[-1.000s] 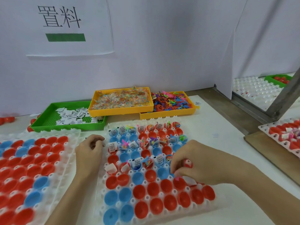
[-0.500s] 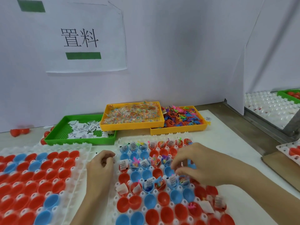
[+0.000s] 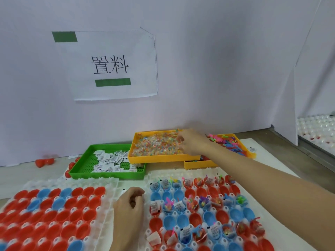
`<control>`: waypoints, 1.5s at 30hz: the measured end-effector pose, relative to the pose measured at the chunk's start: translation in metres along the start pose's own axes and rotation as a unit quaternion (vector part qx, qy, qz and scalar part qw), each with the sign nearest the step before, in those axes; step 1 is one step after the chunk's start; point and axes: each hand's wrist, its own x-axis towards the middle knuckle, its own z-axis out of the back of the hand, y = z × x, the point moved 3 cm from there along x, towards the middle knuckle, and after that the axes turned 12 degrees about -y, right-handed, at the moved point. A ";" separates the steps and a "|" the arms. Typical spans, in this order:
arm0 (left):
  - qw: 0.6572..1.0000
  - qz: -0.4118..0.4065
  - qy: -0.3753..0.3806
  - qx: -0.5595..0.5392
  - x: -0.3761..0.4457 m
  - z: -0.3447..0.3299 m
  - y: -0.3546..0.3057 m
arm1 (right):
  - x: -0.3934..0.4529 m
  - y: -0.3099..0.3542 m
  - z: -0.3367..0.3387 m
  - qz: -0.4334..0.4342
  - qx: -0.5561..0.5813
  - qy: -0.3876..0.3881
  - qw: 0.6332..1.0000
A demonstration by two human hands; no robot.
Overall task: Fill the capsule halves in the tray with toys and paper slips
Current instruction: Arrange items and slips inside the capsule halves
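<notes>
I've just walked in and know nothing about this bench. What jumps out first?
Up front, two white plastic trays hold rows of red and blue capsule halves, some on the right one already stuffed with toys and paper slips. Behind, the right hand reaches into a yellow bin of bagged toys, beside a green bin of paper slips. A sheet with printed characters hangs on the wall.

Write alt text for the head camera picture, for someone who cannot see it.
A person's right hand reaches into a yellow tray of bagged toys, while the left hand rests curled beside a white tray of red and blue capsule halves, some already holding toys and paper slips. A green tray of paper slips sits behind, left of the yellow one.
</notes>
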 end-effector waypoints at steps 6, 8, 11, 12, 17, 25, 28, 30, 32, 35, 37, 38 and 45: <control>1.000 -0.014 0.005 0.010 0.001 0.002 0.003 | 0.011 -0.006 -0.021 -0.013 -0.036 -0.037 0.999; 1.000 -0.012 0.004 0.006 0.001 0.001 0.003 | 0.011 -0.007 -0.019 -0.016 -0.013 -0.062 0.998; 1.000 -0.001 0.005 0.001 0.001 0.001 0.003 | 0.004 -0.008 -0.013 -0.030 0.054 -0.110 0.992; 1.000 0.003 0.006 -0.001 0.001 0.001 0.004 | 0.000 -0.008 -0.011 -0.036 0.083 -0.119 0.989; 1.000 0.011 -0.002 -0.001 0.000 0.001 0.002 | -0.030 -0.004 0.006 -0.101 0.272 -0.149 0.945; 1.000 0.020 0.000 -0.015 -0.003 0.003 -0.002 | -0.123 -0.003 0.042 -0.099 0.490 -0.115 0.859; 1.000 0.017 0.000 -0.011 -0.002 0.002 -0.002 | -0.154 -0.010 0.047 -0.128 0.516 -0.104 0.840; 1.000 0.011 -0.003 -0.009 -0.002 0.002 -0.003 | -0.173 -0.016 0.046 -0.154 0.527 -0.094 0.830; 1.000 0.018 -0.018 -0.012 -0.001 0.003 -0.003 | -0.188 -0.020 0.045 -0.171 0.526 -0.079 0.829; 0.998 0.002 -0.060 -0.017 -0.003 0.010 -0.012 | -0.207 -0.017 0.045 -0.182 0.532 -0.050 0.826; 0.997 -0.057 -0.048 -0.004 -0.009 0.016 -0.031 | -0.217 -0.014 0.046 -0.181 0.524 -0.050 0.831; 0.996 -0.081 -0.024 -0.009 -0.014 0.017 -0.044 | -0.221 -0.012 0.046 -0.176 0.511 -0.053 0.840; 0.942 -0.055 0.325 -0.061 -0.080 0.006 -0.118 | -0.245 0.007 0.042 -0.144 0.483 -0.027 0.863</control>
